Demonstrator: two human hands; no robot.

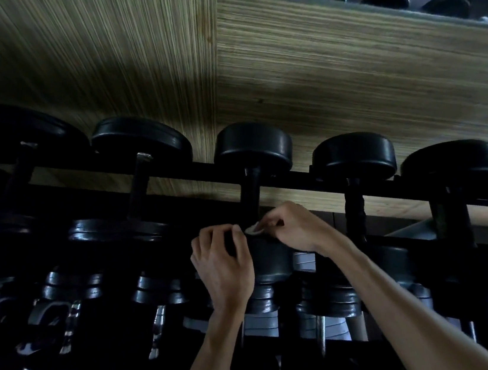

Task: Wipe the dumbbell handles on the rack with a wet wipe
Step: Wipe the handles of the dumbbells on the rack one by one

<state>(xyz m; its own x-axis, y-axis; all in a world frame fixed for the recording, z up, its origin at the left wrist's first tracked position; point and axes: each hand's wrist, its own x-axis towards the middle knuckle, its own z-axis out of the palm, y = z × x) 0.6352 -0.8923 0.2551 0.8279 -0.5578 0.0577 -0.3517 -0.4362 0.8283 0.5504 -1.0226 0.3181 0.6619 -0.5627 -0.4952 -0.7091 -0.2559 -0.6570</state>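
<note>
Head view: both hands meet at the middle dumbbell (252, 149) on the rack (303, 177). Right hand (296, 229) pinches a small white wipe (253, 229) in curled fingers at the near end of the dark handle (251, 194). Left hand (223, 265) curls its fingers round the dumbbell's near head, just left of the wipe. Wood wall (346, 78) lies beyond.

Around the handle (250, 196) I have open gaps on both sides, up to the neighbouring handles (354, 210). The rack's back rail (303, 177) crosses behind, and the lower tier's dumbbell heads (149, 228) crowd close underneath my wrists.
</note>
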